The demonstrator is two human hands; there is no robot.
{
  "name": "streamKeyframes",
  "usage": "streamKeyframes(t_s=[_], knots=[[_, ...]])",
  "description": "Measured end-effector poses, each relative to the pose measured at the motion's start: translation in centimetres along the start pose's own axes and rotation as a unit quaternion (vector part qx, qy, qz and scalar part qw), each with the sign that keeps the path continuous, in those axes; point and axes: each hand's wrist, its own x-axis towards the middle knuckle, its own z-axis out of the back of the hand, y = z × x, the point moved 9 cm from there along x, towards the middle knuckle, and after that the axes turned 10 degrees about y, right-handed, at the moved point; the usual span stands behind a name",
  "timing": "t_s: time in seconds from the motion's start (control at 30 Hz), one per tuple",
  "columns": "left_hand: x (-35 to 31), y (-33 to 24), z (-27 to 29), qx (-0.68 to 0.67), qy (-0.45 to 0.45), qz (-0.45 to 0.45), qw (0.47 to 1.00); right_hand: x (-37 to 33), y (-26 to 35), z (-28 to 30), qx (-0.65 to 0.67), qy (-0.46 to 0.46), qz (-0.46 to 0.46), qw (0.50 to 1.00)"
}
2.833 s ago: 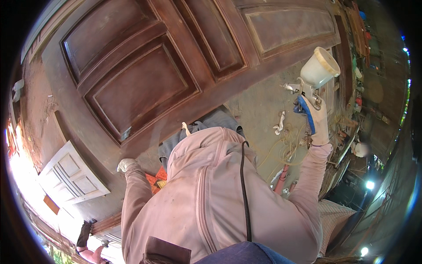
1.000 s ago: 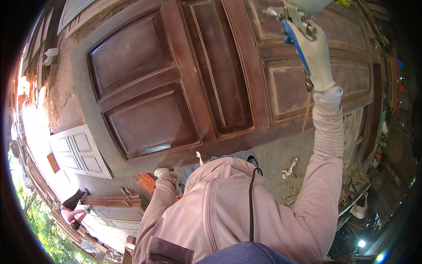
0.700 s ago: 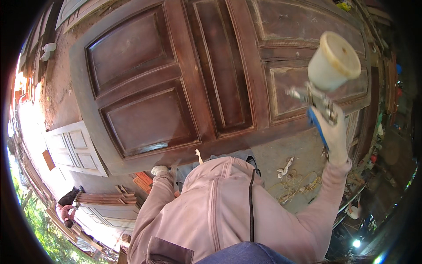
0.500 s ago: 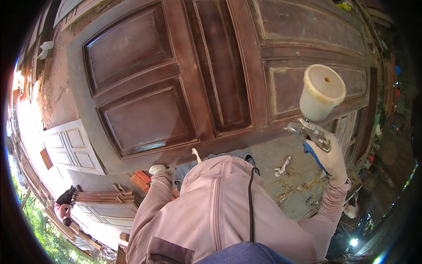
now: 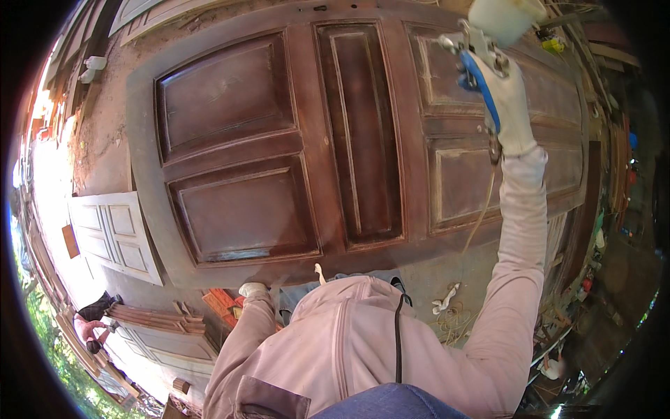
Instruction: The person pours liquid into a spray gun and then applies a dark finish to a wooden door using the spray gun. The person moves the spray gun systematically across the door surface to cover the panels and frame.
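A large brown panelled wooden door [image 5: 310,174] lies in front of me, its left panels darker and glossier than the right ones. My right hand [image 5: 513,105], in a white glove with blue on the palm side, is closed around a metal spray gun [image 5: 481,47]. The gun is over the door's far right part, its nozzle end pointing left. A whitish paint cup [image 5: 506,19] sits on top, partly cut off by the frame's upper edge. From the gun hangs a thin yellowish hose [image 5: 483,213]. My gloved left hand [image 5: 252,288] is low, by the door's near edge; its fingers cannot be made out.
Orange bricks [image 5: 222,307] lie near my left hand. A pale panelled door [image 5: 115,234] is at the left, with stacked boards [image 5: 164,321] nearer me. Another person [image 5: 91,329] bends at the far left. Coiled hose [image 5: 457,322] and a white scrap [image 5: 447,299] are on the floor.
My right hand has moved away from me with the spray gun, from the door's near right edge to above its far right panels. My left hand has barely moved.
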Motion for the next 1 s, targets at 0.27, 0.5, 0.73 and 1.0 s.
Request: streamKeyframes(t_s=[0.27, 0.5, 0.73, 1.0], knots=[[0.1, 0.2, 0.5, -0.008, -0.011, -0.003, 1.0, 9.9, 3.9, -6.1, 0.135, 0.156, -0.001, 0.979], [-0.3, -0.5, 0.1, -0.033, -0.02, 0.0, 0.999, 9.2, 2.3, 1.2, -0.046, 0.062, -0.037, 0.996], [0.3, -0.8, -0.6, -0.001, -0.002, -0.012, 1.0, 8.2, 1.8, -1.0, -0.085, 0.022, -0.03, 0.996], [-0.4, -1.8, 0.1, 0.008, 0.017, -0.025, 1.0, 8.5, 1.7, -7.9, 0.081, 0.083, 0.016, 0.993]])
